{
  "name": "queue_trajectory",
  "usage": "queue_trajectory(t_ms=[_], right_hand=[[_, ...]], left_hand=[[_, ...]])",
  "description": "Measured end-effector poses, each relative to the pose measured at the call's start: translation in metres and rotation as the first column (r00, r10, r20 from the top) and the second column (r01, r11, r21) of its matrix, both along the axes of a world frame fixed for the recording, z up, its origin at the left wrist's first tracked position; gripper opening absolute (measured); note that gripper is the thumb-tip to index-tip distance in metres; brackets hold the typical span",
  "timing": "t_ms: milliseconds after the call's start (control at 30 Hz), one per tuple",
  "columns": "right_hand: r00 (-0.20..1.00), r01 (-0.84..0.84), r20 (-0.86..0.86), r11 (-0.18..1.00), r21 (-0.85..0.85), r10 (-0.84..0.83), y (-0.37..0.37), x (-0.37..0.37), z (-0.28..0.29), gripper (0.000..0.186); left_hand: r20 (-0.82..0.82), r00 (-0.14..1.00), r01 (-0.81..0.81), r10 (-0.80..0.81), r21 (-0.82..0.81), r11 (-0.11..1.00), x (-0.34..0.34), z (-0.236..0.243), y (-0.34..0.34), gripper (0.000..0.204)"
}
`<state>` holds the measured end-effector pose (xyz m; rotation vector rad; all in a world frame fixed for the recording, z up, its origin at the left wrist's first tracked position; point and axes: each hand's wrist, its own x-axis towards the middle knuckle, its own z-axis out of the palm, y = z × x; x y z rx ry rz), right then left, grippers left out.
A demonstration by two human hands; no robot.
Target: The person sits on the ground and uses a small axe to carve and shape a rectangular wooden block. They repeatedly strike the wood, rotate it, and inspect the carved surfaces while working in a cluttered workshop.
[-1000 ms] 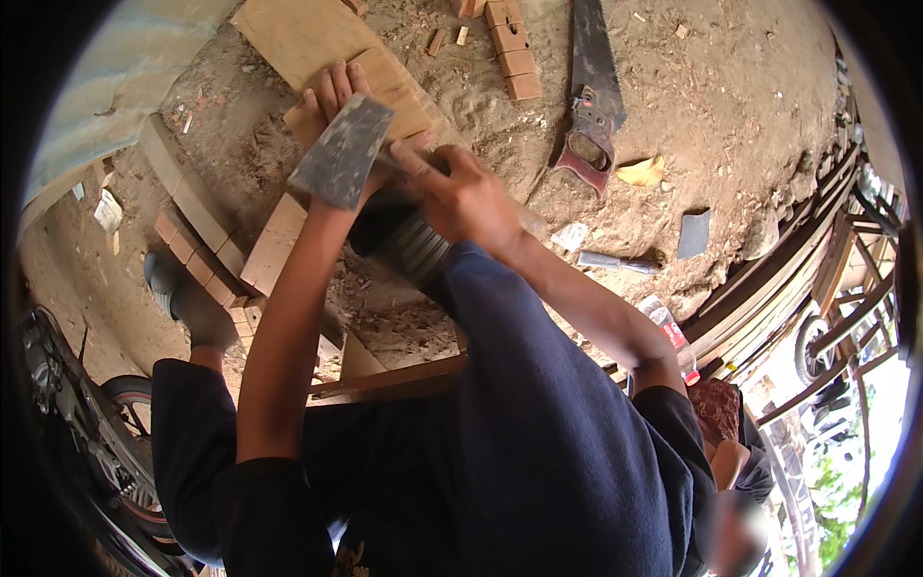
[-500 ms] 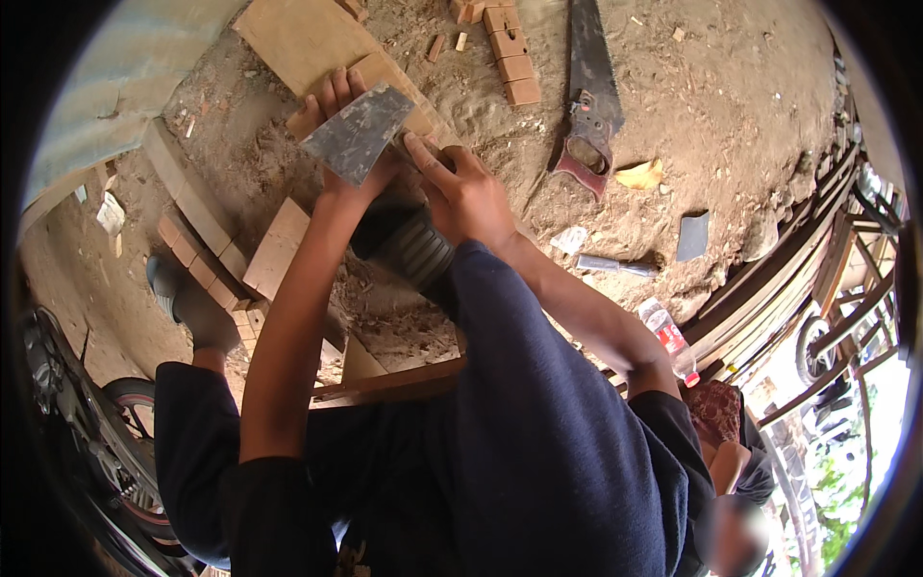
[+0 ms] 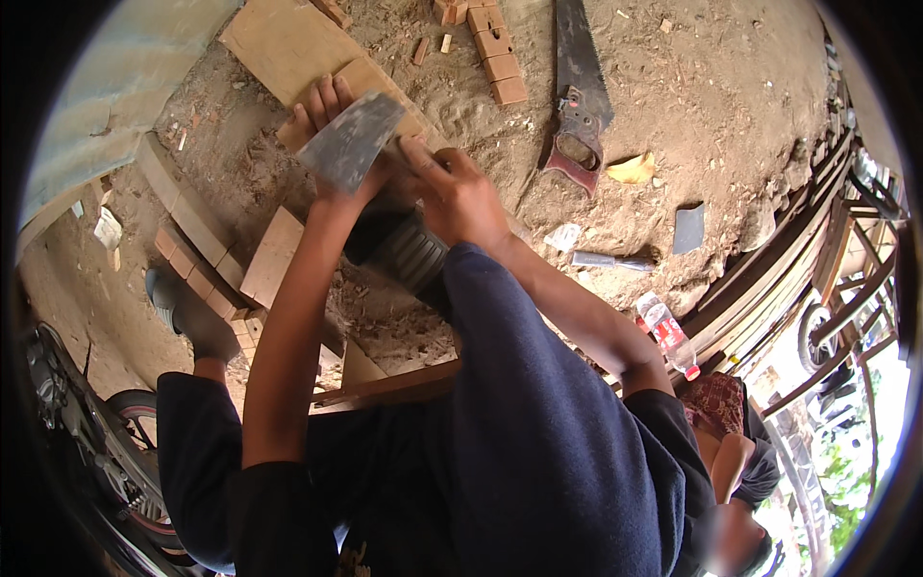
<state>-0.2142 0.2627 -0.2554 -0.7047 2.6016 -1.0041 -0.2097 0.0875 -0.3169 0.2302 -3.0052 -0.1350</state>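
My left hand (image 3: 325,100) has its fingers bent over a small wooden piece (image 3: 363,77), which lies against a larger tan board (image 3: 279,43). A flat, scuffed dark grey sheet (image 3: 352,139), slightly blurred, covers the palm and part of the wrist. Close beside the sheet's right edge is my right hand (image 3: 461,197); its index finger and thumb point toward the wood and the other fingers curl under. The right hand appears to grip the sheet's edge, though the contact is partly hidden. Below the hands is my dark ridged shoe (image 3: 404,252).
A handsaw (image 3: 580,115) and a row of wooden blocks (image 3: 499,56) lie on the dirt ahead. To the right are a chisel-like tool (image 3: 612,262), a grey square sheet (image 3: 688,231) and a plastic bottle (image 3: 666,332). Another person (image 3: 731,452) is at lower right, a motorcycle (image 3: 96,452) at left.
The scene has shifted slightly left in view. The grey sheet has tilted a little and blurred; both hands keep nearly the same places on the wood.
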Motion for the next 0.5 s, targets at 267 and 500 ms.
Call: queue_trajectory(t_ms=[267,500], right_hand=[[0.997,-0.053,-0.063,0.999,-0.012,0.052,0.004,-0.005,-0.002,0.053],[0.969,0.159,0.212,0.974,-0.16,-0.124,-0.017,0.003,0.013,0.05]], left_hand=[[-0.023,1.0,-0.018,0.017,-0.053,0.998,0.0,-0.007,0.001,0.09],[-0.102,0.993,0.077,-0.066,0.103,0.992,0.008,-0.014,-0.002,0.088]])
